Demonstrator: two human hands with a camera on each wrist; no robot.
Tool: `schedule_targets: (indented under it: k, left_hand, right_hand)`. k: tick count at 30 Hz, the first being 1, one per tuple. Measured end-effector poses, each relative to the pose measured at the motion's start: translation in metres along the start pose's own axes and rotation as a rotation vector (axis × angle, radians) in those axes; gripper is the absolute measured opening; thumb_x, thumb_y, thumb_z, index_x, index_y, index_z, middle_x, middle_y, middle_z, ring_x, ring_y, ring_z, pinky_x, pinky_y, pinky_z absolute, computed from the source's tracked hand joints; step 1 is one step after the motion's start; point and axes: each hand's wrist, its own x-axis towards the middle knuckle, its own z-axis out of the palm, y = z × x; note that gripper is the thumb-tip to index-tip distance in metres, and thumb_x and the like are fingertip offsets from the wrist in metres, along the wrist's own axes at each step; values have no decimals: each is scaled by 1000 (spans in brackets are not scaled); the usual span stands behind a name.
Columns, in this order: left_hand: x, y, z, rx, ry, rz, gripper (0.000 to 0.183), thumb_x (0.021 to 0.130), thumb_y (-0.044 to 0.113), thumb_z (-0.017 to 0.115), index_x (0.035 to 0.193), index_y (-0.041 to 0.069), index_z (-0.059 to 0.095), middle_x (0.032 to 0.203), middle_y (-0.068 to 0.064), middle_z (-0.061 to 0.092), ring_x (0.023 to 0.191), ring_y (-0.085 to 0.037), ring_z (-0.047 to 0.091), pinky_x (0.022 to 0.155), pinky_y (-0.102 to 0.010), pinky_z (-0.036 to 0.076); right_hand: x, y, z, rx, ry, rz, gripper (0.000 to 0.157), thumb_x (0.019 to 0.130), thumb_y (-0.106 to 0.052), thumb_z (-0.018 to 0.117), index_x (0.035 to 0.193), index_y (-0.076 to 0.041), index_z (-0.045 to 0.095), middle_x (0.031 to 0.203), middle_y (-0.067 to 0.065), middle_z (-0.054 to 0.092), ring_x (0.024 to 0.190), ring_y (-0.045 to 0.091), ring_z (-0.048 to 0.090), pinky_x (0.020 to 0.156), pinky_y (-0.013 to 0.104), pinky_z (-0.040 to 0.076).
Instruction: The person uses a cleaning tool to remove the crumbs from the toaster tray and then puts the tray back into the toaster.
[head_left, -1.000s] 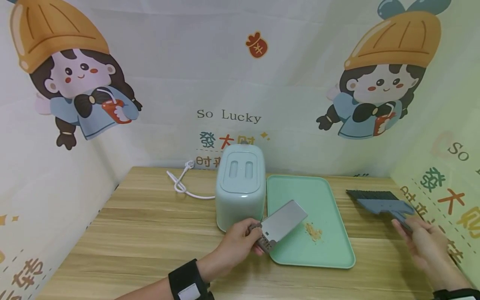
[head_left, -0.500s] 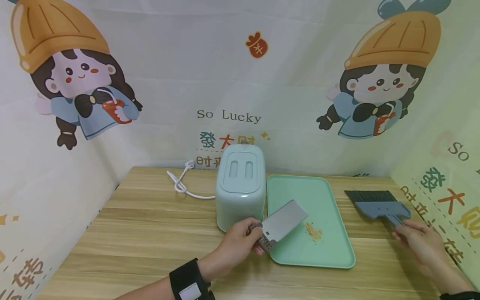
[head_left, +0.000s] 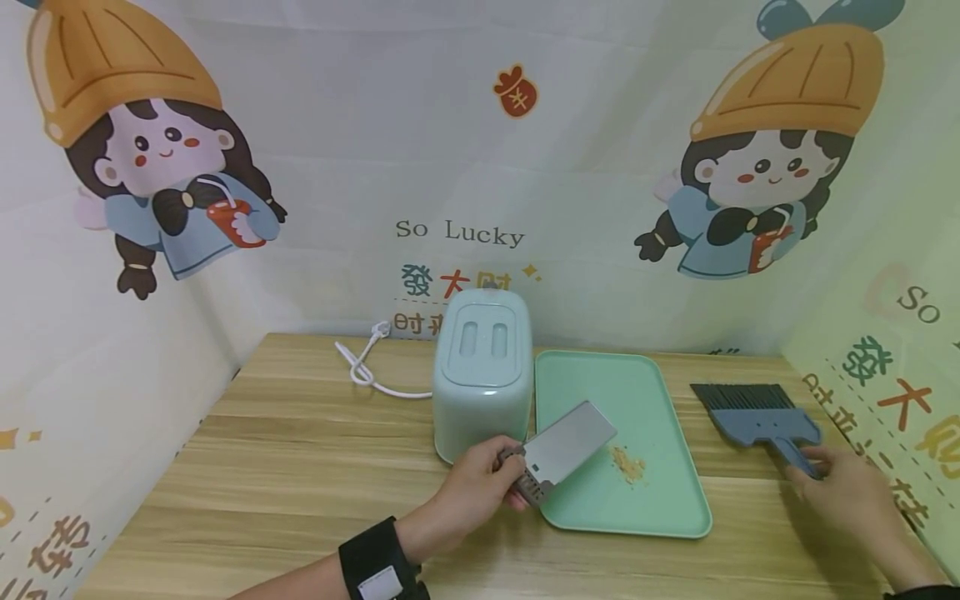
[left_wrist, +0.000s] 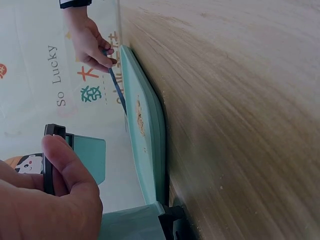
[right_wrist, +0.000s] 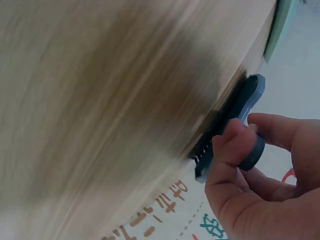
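In the head view my left hand point(head_left: 480, 475) grips the dark end of a flat silver crumb tray point(head_left: 572, 440), tilted over the near left side of the green serving tray point(head_left: 600, 383). A small heap of tan crumbs point(head_left: 627, 464) lies on that serving tray. At the right my right hand point(head_left: 851, 492) holds the end of the handle of a blue brush point(head_left: 772, 423) with dark bristles. The right wrist view has the brush point(right_wrist: 245, 100) low at the wooden surface, finger and thumb at its handle; whether it touches is unclear.
A pale green toaster point(head_left: 483, 367) stands left of the serving tray, close beside it. Its white cord point(head_left: 362, 371) lies looped on the wooden table point(head_left: 300, 467). Printed cloth walls point(head_left: 585, 167) enclose the back and sides.
My right hand has lowered the brush and turned it so its broad blue face shows, the handle now slanting toward me. My left hand and the crumb tray have stayed in place.
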Motion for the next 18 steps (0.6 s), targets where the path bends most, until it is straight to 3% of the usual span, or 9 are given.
schedule_targets:
  k: [4, 6, 10, 13, 18]
  left_hand:
    - [0, -1, 0, 4, 3, 2, 20, 99, 13, 50, 113, 1, 57, 88, -10, 64, 69, -20, 63, 67, -35, 56]
    - [0, -1, 0, 7, 5, 6, 19, 99, 13, 51, 112, 1, 57, 88, -10, 64, 69, -20, 63, 67, -36, 56]
    - [0, -2, 0, 7, 5, 12, 19, 99, 13, 51, 112, 1, 57, 87, -10, 64, 69, -21, 63, 66, -35, 56]
    - [1, -4, 0, 5, 3, 17, 19, 99, 12, 50, 112, 1, 57, 88, -10, 64, 69, -21, 63, 66, -35, 56]
    - [1, -4, -1, 6, 4, 17, 19, 98, 11, 50, 112, 0, 57, 88, -10, 64, 69, -21, 63, 64, -33, 56]
  right_hand:
    - [-2, -3, 5, -60, 82, -55, 46, 81, -20, 71, 104, 17, 59, 88, 28, 65, 57, 24, 55, 47, 40, 45]
    - [-3, -4, 8, -77, 123, -80, 43, 77, -18, 74, 99, 16, 61, 84, 27, 65, 60, 27, 57, 49, 41, 46]
    - [-5, -4, 13, -58, 127, -96, 42, 74, -17, 76, 96, 16, 62, 66, 14, 63, 55, 21, 54, 45, 36, 43]
    - [-5, -4, 15, -29, 75, -71, 45, 77, -19, 75, 99, 17, 60, 63, 7, 61, 55, 17, 51, 45, 33, 41]
    - [-3, -3, 14, 10, -72, -7, 52, 85, -24, 68, 109, 20, 51, 72, 15, 60, 61, 22, 53, 48, 34, 42]
